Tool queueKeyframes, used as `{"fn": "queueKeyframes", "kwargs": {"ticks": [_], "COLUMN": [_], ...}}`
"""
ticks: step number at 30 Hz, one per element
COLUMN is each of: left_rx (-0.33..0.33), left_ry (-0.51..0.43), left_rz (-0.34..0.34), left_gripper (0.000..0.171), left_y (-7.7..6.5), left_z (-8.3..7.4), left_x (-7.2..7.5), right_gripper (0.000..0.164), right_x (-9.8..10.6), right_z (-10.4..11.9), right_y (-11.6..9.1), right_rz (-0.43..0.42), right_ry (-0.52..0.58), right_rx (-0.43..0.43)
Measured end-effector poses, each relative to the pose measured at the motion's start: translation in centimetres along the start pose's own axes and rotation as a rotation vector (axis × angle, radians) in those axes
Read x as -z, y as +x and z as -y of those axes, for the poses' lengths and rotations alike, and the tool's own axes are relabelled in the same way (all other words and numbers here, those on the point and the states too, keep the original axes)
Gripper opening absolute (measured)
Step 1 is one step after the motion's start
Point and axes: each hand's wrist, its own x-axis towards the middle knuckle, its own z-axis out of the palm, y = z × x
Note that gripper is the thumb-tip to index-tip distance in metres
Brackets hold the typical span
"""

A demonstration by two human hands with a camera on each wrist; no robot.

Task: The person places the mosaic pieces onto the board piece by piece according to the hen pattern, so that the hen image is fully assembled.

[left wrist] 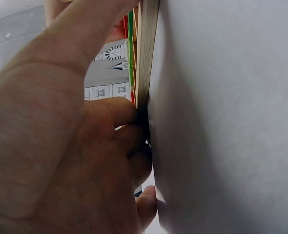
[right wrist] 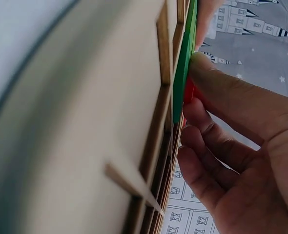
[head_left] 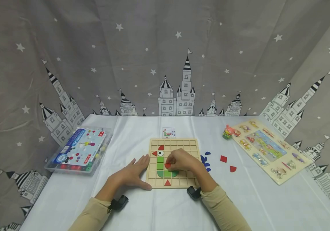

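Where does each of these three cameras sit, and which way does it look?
Head: on the person's head, looking forward and down at the wooden board; left hand, right hand and sleeves show.
Left wrist: on that wrist, looking along the left hand to the board's edge and white cloth; part of the right hand shows.
Right wrist: on that wrist, looking along the right hand, whose fingers pinch a red piece; a sliver of the left hand shows.
Shared: head and right wrist both show that pinch; all three show the printed curtain.

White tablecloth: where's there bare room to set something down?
Bare cloth: between plastic box and grid board, beyond the left hand; also between right sleeve and picture puzzle. Crowded: just right of the board, where blue pieces lie.
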Motion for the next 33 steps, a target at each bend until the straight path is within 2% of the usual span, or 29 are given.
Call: {"fn": "queueKeyframes", "kwargs": {"ticks": [5,13,25,33], "left_rx": [-0.003,0.011,0.014,-0.015], "left_ry": [0.010,0.003,0.016,0.010], "left_rz": [0.004,0.001,0.004,0.001], "left_gripper": [0.125,0.126,0.126,0.124], "left_y": [0.08,0.43,0.34,0.13], "left_z": [0.02,0.02,0.08,0.16], "left_x": [0.03,0.10,-0.09,-0.02], "right_gripper": [0.022,0.017,0.017,0.017], "right_x": [0.11,0.07,-0.04,-0.07], "right_z": [-0.01,-0.12,0.15,0.13], "right_y": [0.01,0.22,0.06,-0.14], "right_rz": [0.002,-0.014,-0.022,-0.020], "right_ry": [-0.009,-0.009,-0.028,-0.035], "right_rx": [-0.024,0.002,-0.010,-0.027]}}
